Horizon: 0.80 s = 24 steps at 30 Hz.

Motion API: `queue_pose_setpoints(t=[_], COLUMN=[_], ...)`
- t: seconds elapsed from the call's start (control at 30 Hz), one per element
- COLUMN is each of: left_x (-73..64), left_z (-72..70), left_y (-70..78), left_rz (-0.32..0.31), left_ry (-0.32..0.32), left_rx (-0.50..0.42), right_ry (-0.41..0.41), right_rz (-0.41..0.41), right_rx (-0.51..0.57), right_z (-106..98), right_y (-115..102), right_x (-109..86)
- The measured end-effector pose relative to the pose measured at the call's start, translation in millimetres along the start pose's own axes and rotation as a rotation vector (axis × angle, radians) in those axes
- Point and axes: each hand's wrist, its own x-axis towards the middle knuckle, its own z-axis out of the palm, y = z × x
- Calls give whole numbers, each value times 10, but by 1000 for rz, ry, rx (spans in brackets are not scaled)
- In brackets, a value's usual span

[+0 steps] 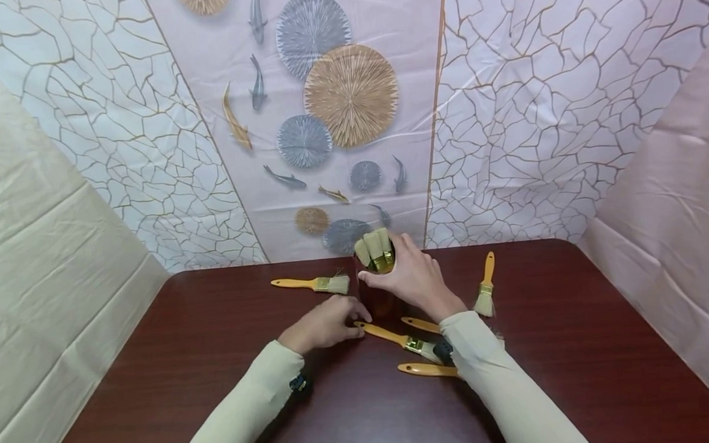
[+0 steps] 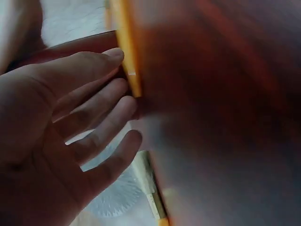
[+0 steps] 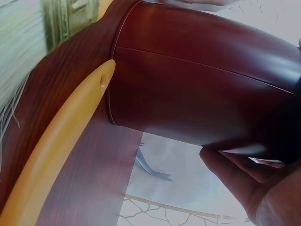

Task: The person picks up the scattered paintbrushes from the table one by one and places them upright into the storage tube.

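Observation:
A dark red-brown cylindrical holder stands on the table, with several paintbrushes in it, bristles up. My right hand grips the holder near its top, thumb on the near side. In the right wrist view, the smooth wall of the holder fills much of the picture. My left hand is at the handle end of a loose paintbrush just in front of the holder. Its thumb and fingertips are right at that yellow handle, the fingers fairly straight and spread.
Two more paintbrushes lie partly under the right forearm, one with its handle behind and one handle in front. Another paintbrush lies at the back left, and one at the right. Patterned cloth hangs behind the table.

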Motion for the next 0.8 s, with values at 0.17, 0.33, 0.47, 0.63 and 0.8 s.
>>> queue_pose_setpoints(t=[0.17,0.33,0.47,0.63,0.8], left_x=[-12,-91,-257,-539,-788], left_z=[87,27,-53,-153,-234], left_y=[14,-19,-116,-248,-281], left_rz=[41,38,-12,-101,-208], left_ry=[46,70,46,35,13], left_rx=[197,265,265,264,290], right_ry=[6,11,2,4,-8], right_rz=[2,-3,2,7,2], right_rx=[-1,0,6,10,13], right_z=[13,10,6,-5,6], right_y=[2,1,7,19,10], right_x=[-2,7,8,15,18])
